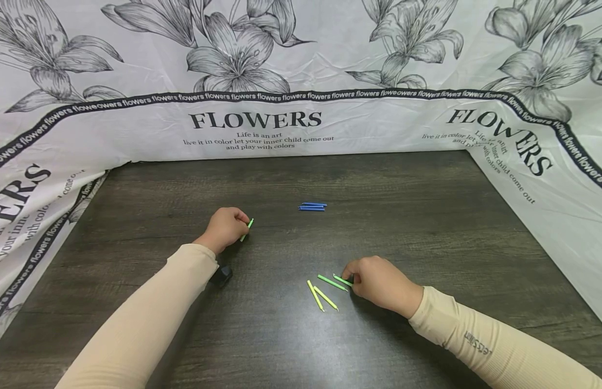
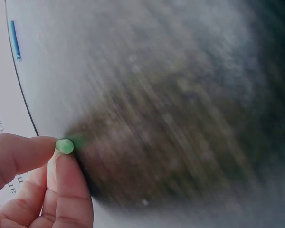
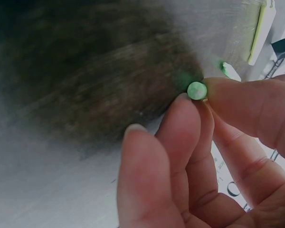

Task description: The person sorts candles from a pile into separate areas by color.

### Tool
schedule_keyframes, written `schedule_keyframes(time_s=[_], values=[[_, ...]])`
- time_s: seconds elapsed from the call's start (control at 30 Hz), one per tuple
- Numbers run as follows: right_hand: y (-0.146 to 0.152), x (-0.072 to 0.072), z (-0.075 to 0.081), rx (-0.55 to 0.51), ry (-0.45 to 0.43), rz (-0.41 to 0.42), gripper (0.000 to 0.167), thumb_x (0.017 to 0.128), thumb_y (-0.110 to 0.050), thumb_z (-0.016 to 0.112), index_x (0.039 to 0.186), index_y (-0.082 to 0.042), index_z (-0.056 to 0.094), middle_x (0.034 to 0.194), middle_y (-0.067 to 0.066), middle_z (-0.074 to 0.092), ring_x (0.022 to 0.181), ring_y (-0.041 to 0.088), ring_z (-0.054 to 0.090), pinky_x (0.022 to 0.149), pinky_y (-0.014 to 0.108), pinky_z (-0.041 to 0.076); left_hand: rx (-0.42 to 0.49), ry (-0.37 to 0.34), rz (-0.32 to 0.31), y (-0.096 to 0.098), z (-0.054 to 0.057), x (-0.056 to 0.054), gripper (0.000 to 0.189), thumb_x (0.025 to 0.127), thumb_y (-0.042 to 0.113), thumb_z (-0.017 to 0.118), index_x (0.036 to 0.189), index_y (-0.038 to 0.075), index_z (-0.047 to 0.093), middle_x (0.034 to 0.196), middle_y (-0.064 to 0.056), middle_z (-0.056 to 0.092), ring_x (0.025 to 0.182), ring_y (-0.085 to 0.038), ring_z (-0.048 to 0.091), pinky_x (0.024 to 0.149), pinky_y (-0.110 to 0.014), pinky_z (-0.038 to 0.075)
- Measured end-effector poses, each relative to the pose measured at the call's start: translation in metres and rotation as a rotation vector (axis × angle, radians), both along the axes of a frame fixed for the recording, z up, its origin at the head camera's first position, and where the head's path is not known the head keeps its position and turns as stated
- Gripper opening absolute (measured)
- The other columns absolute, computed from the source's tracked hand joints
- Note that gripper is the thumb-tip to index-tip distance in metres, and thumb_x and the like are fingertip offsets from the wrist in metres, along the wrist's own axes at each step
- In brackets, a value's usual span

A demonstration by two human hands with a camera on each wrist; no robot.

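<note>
My left hand [image 1: 227, 228] pinches a thin green candle [image 1: 247, 230] between thumb and fingertips, left of the table's middle. In the left wrist view the round end of this candle [image 2: 64, 146] pokes out between the fingertips. Nearer and to the right, my right hand [image 1: 382, 285] pinches a second green candle [image 1: 342, 280], whose round end [image 3: 197, 90] faces the right wrist camera. Just left of it a third green candle [image 1: 332, 282] lies slantwise on the table. Two yellow candles [image 1: 315, 295] lie beside that one, close together in a narrow V.
Several blue candles [image 1: 312, 208] lie in a small group farther back on the dark wooden table [image 1: 403, 210]. White cloth [image 1: 379, 124] with printed flowers and lettering hangs along the back and both sides. A black device [image 1: 221, 276] sits at my left wrist.
</note>
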State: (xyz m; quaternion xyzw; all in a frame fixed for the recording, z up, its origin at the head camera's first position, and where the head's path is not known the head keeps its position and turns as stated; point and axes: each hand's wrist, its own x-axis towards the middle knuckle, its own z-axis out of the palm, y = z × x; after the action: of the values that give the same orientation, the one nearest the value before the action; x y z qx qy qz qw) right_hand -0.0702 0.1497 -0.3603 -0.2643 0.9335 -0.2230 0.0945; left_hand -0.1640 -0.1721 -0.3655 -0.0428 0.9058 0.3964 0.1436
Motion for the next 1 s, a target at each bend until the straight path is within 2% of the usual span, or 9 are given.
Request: schedule_keyframes(time_s=[0.63,1.0], values=[[-0.0014,0.0001,0.0001,0.002,0.002,0.017,0.025,0.071,0.011,0.064,0.087,-0.006,0.071,0.060,-0.009,0.051,0.051,0.001,0.038,0.049,0.019,0.036,0.015,0.002,0.009,-0.0015,-0.0019,-0.0008,0.024,0.088,-0.004,0.053,0.111,-0.006,0.061,0.095,-0.016,0.061,0.074,-0.020,0.052,0.059,-0.028,0.042],[-0.0005,-0.0020,0.0013,0.014,-0.018,0.024,0.025,0.071,0.010,0.064,0.089,-0.006,0.072,0.061,-0.010,0.051,0.051,0.001,0.038,0.049,0.019,0.036,0.030,-0.036,-0.009,-0.0022,0.0005,-0.0024,0.027,0.088,-0.005,0.051,0.114,-0.007,0.059,0.096,-0.015,0.060,0.077,-0.021,0.054,0.060,-0.029,0.041]])
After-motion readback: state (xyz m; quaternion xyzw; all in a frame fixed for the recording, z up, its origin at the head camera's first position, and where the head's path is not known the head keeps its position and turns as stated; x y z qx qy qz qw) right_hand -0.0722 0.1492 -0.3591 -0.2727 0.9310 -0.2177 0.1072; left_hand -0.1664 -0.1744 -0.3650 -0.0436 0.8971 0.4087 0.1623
